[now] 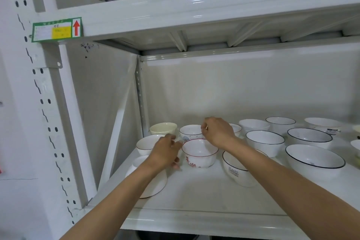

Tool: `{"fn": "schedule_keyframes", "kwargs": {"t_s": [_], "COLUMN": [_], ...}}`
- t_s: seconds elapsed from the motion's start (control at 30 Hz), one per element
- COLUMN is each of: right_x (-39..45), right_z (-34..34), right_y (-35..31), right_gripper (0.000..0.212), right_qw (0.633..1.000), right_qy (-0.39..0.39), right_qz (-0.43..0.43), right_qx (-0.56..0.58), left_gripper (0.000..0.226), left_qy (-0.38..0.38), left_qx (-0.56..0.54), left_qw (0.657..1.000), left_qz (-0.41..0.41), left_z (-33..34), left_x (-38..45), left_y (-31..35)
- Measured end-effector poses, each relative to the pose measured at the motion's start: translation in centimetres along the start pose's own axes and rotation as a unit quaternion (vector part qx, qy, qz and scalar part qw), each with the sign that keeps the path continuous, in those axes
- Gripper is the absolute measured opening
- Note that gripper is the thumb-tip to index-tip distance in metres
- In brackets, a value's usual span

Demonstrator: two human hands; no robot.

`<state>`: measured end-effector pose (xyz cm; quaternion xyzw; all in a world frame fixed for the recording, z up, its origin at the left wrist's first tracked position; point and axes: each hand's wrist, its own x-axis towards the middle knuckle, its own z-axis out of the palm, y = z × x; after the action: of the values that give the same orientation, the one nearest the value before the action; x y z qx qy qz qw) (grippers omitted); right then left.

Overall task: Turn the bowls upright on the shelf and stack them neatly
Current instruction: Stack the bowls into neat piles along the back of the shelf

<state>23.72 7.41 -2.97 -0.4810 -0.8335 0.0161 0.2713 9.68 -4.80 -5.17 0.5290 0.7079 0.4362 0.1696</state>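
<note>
A white bowl with a red rim and red characters stands upright near the middle of the shelf. My left hand is beside its left wall with loosely curled fingers that grip nothing. Behind it stands an upright dark-rimmed bowl with a blue pattern. My right hand hovers over the red-rimmed bowl's back edge, thumb and forefinger pinched at the patterned bowl's right rim. Under my left forearm a white bowl lies rim-down. A labelled bowl sits tilted under my right forearm.
A cream bowl and a dark-rimmed bowl stand at the back left by the shelf post. Several upright white bowls fill the right half, one large. The upper shelf carries metal pots low overhead.
</note>
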Motion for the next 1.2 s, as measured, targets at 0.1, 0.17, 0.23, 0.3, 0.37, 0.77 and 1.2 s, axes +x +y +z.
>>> {"fn": "schedule_keyframes", "kwargs": {"t_s": [0.1, 0.17, 0.23, 0.3, 0.37, 0.77, 1.2], "right_x": [-1.2, -2.3, -3.5, -4.5, -5.2, -6.4, -6.4], "right_z": [-0.3, -0.1, 0.4, 1.3, 2.5, 5.6, 4.7], "right_y": [-2.7, -4.5, -6.1, -7.3, -8.2, -10.5, -10.5], "right_gripper": [0.022, 0.022, 0.022, 0.023, 0.024, 0.064, 0.064], "right_qw": [0.997, 0.99, 0.976, 0.957, 0.947, 0.936, 0.963], "right_qy": [0.004, -0.037, -0.115, -0.192, -0.229, -0.266, -0.127], "right_qz": [-0.055, -0.085, -0.089, -0.078, -0.078, 0.017, -0.053], "right_qx": [0.059, 0.104, 0.165, 0.202, 0.209, 0.231, 0.233], "left_gripper": [0.035, 0.032, 0.031, 0.031, 0.031, 0.074, 0.047], "left_qy": [0.054, 0.079, 0.096, 0.117, 0.128, 0.027, 0.077], "left_qx": [0.032, 0.063, 0.089, 0.125, 0.152, 0.082, -0.015], "left_qw": [0.998, 0.995, 0.991, 0.985, 0.98, 0.988, 0.996], "left_qz": [0.028, 0.019, 0.003, -0.004, -0.017, -0.13, -0.051], "left_z": [-2.6, -4.4, -5.8, -6.9, -7.8, -8.0, -8.5], "left_x": [-0.5, -0.8, -1.1, -1.6, -2.2, -4.8, -5.5], "left_y": [-0.8, -1.8, -3.0, -4.1, -5.1, -9.0, -7.7]}}
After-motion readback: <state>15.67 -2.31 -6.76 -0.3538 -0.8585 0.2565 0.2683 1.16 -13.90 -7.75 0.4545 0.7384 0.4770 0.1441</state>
